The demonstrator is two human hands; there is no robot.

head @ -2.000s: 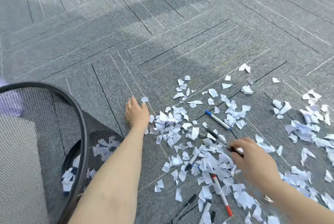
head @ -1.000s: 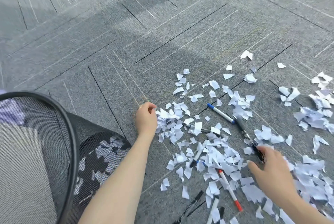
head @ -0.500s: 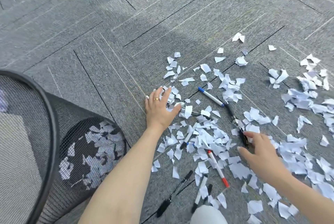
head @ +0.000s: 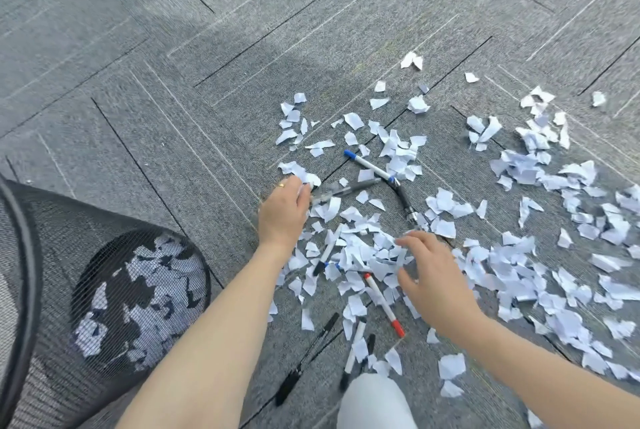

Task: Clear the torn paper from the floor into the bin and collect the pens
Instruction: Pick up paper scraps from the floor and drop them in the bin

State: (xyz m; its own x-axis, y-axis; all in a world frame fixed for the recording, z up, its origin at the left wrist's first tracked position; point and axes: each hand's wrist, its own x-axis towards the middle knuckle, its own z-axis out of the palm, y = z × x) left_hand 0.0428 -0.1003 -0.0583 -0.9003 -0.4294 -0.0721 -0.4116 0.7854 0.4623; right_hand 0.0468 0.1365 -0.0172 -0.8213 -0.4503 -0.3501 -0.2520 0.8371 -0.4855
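Scraps of torn paper [head: 360, 248] lie heaped on the grey carpet [head: 173, 82] between the two hands, with more strewn off toward its right edge. The left hand [head: 282, 210] has its fingers curled over scraps at the far tip of a black pen [head: 349, 188]; whether it pinches the pen itself I cannot tell. That pen's long axis runs rightward and slightly away from the left hand, toward a blue-capped pen [head: 369, 165]. The right hand [head: 433, 276] hovers with fingers spread and relaxed, holding nothing, over the heap's right side. A red-capped pen [head: 384, 305] lies just left of the right hand, pointing toward the person. The mesh bin [head: 114, 290], already holding paper, sits at the left, nearer the left hand. I judge the left hand better placed to carry a gathered handful there.
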